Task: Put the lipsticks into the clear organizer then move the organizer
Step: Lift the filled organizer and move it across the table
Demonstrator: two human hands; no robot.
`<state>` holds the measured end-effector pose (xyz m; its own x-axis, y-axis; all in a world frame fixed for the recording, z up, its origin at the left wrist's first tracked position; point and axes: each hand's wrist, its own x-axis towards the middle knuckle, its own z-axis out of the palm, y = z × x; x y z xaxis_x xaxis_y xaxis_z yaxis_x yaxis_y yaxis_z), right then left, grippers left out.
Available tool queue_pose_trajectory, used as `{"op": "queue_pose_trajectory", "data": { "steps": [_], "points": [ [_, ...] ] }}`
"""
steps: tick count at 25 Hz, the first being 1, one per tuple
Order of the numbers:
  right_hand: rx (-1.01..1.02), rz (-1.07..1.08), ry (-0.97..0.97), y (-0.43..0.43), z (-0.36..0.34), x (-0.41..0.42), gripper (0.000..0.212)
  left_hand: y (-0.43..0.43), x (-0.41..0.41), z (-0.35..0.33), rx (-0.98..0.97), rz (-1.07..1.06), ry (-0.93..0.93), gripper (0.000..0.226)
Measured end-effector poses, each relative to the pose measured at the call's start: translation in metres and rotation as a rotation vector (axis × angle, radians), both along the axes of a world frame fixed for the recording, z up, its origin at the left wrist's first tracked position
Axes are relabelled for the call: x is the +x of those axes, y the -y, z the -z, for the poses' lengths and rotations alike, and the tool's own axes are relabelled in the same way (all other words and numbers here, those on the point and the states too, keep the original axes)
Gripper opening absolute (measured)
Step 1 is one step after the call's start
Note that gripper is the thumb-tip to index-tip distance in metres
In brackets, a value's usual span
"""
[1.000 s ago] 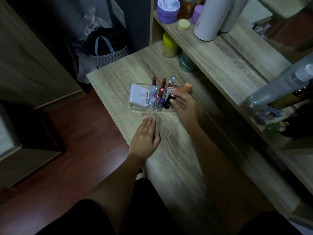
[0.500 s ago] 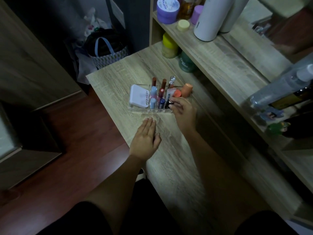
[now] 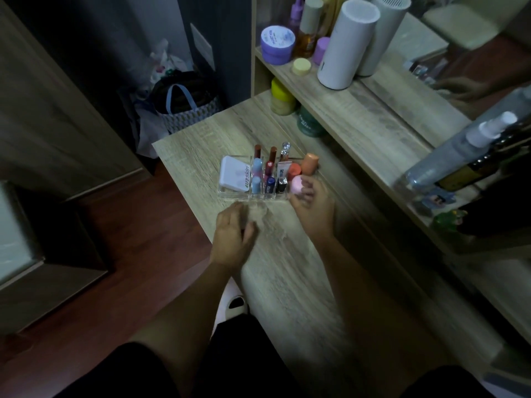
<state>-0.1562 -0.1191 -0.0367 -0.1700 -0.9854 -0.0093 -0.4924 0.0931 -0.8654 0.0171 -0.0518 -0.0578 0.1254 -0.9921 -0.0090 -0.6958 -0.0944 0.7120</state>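
Observation:
The clear organizer [image 3: 230,193] stands on the wooden desk [image 3: 287,268]. A white compact [image 3: 234,173] fills its left section. Several lipsticks [image 3: 270,179] stand upright in the middle slots, among them a black one [image 3: 281,185] at the front. A pink round cap [image 3: 296,183] and orange tubes [image 3: 310,163] sit at its right end. My right hand [image 3: 314,209] is at the organizer's front right corner, with loosely curled fingertips against the pink cap. My left hand [image 3: 232,239] hovers blurred just in front of the organizer, holding nothing.
A shelf [image 3: 359,116] along the right carries a white cylinder [image 3: 344,44], a purple jar [image 3: 277,44] and bottles. Yellow [image 3: 283,97] and green [image 3: 309,124] jars stand under it at the desk's back. A basket bag [image 3: 186,107] sits on the floor beyond the desk's left edge.
My right hand let the black lipstick down into a front slot and drew back to the organizer's right corner. My left hand lifted from lying flat and its fingers curled.

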Motion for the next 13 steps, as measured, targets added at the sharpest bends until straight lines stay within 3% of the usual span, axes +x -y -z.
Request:
{"op": "queue_pose_trajectory", "data": {
  "steps": [2, 5, 13],
  "points": [
    [0.006, 0.060, -0.108, -0.004, 0.004, -0.007, 0.052, 0.012, 0.012, -0.008, 0.002, -0.138, -0.038, 0.054],
    [0.128, 0.075, -0.167, 0.001, 0.011, -0.016, 0.077, 0.042, 0.032, -0.011, 0.095, -0.166, -0.046, 0.070],
    [0.255, -0.094, 0.091, 0.023, 0.023, -0.018, 0.109, 0.086, 0.059, 0.006, 0.148, 0.015, -0.117, 0.087]
  ]
}}
